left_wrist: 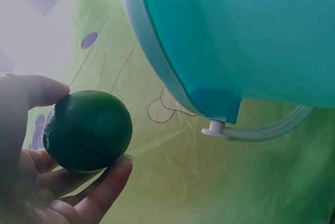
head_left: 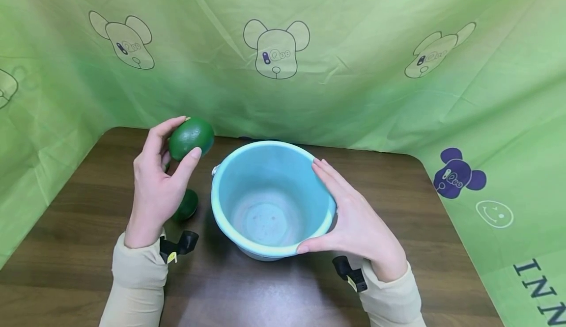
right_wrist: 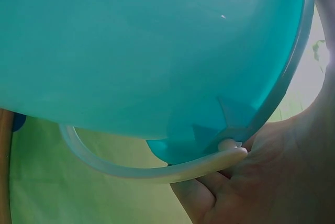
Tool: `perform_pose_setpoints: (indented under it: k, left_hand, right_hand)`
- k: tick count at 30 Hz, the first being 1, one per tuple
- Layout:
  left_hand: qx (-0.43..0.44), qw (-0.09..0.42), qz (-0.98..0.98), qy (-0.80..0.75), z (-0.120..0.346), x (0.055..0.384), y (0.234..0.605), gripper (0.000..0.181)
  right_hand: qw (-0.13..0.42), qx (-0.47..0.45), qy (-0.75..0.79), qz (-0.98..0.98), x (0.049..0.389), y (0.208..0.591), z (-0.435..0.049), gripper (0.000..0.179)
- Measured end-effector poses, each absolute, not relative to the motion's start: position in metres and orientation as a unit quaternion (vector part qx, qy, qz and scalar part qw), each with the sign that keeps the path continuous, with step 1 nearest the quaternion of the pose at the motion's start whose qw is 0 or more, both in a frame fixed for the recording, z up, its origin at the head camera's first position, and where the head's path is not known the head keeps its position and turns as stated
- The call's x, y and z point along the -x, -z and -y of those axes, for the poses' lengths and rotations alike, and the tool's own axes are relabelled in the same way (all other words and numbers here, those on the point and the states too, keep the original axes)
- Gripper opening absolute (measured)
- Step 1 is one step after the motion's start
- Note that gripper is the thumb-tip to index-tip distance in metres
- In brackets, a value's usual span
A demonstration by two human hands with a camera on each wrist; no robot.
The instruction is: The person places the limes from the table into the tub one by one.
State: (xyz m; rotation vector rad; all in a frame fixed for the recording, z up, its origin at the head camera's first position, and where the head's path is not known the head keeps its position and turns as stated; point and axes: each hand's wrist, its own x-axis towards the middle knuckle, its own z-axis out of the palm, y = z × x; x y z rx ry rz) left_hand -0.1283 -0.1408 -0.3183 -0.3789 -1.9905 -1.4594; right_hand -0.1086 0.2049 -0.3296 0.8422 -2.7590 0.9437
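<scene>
My left hand (head_left: 159, 182) holds a glossy dark green avocado (head_left: 191, 139) between thumb and fingers, above the table and left of the bucket. The left wrist view shows that avocado (left_wrist: 89, 131) in the fingertips. A light blue bucket (head_left: 275, 170) stands upright with nothing visible inside. Against its right rim is my right hand (head_left: 358, 219), thumb at the front and fingers along the far side, gripping it. In the right wrist view the palm lies by the handle's pivot. Another dark green fruit (head_left: 187, 205) sits on the table, partly hidden by the left hand.
The brown wooden table (head_left: 420, 229) has a green printed cloth (head_left: 345, 106) rising behind it and at both sides. A whitish handle (right_wrist: 152, 174) hangs below the bucket's rim on the far side. Each wrist carries a small black camera mount (head_left: 179, 245).
</scene>
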Motion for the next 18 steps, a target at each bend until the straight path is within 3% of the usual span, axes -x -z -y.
perform_pose_setpoints:
  k: [18]
  left_hand:
    - [0.158,0.316,0.764,0.539,0.1352,0.1232,0.3143,0.056]
  right_hand:
    - [0.059,-0.28,-0.301,0.91,0.1094,0.3305,-0.2043,0.14]
